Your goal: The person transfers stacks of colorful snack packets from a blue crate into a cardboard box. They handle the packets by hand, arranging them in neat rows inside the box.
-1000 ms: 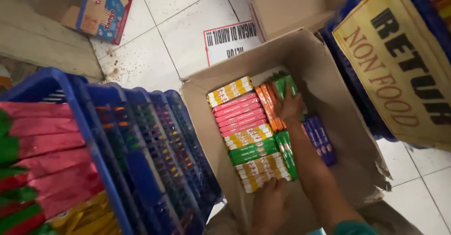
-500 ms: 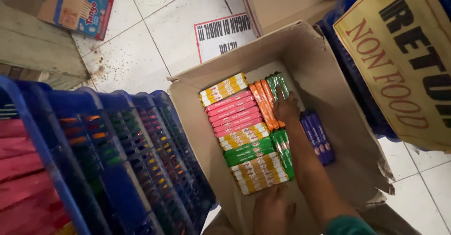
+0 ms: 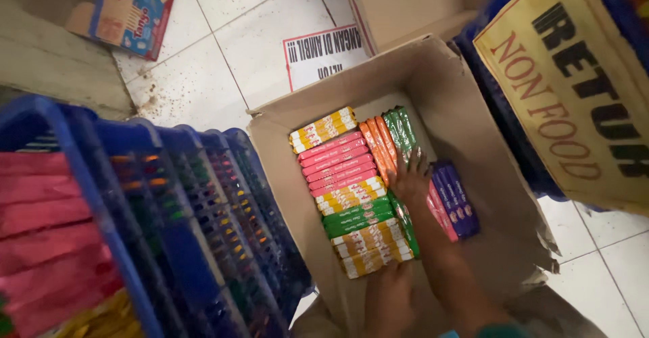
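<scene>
looking like a shop's stockroom: sitting on a tiled floor [image 3: 230, 34], a cardboard box [image 3: 446, 88] packed with rows of coloured snack packets [image 3: 351, 196], blue plastic crates [image 3: 203, 230] crowding left, a yellow returns sign [image 3: 574, 94] leaning right.

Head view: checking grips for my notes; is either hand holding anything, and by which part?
Neither grips anything: right hand lies flat on packets; left hand rests at box edge.

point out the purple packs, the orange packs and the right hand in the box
purple packs [image 3: 458, 199], head view, on the middle of the purple wrappers
orange packs [image 3: 376, 142], head view, on the upper part of the orange bundle
right hand [image 3: 411, 181], head view, on the back of the hand
</scene>
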